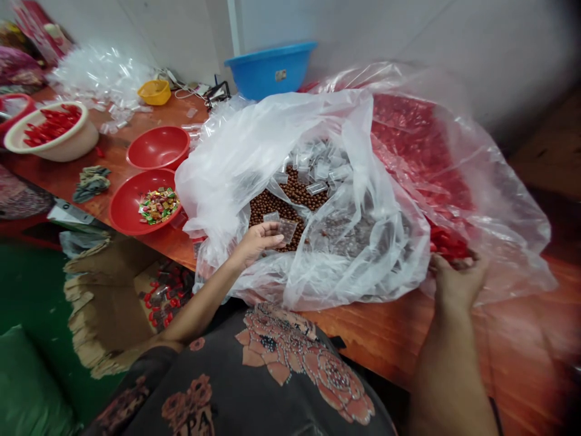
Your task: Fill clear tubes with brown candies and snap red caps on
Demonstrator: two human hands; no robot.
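My left hand [259, 243] pinches a small clear plastic container [287, 231] over a heap of brown balls [263, 206]. The balls lie in a large, crumpled clear plastic bag [254, 139], with many small clear containers [318, 160] piled at their far side. On the right, my right hand [458, 278] reaches into the mouth of a second clear bag [508, 206]. Its fingers curl in at the red plastic pieces [447, 242] there; the fingertips are partly hidden, so what they hold is unclear.
Two red bowls stand left of the bag; the nearer bowl [124, 206] holds wrapped sweets [158, 206]. A white tub [82, 136] contains red pieces. Behind are a blue basin [272, 69] and a yellow basket [155, 92]. Below sits a cardboard box [104, 303] with red-capped containers [166, 297].
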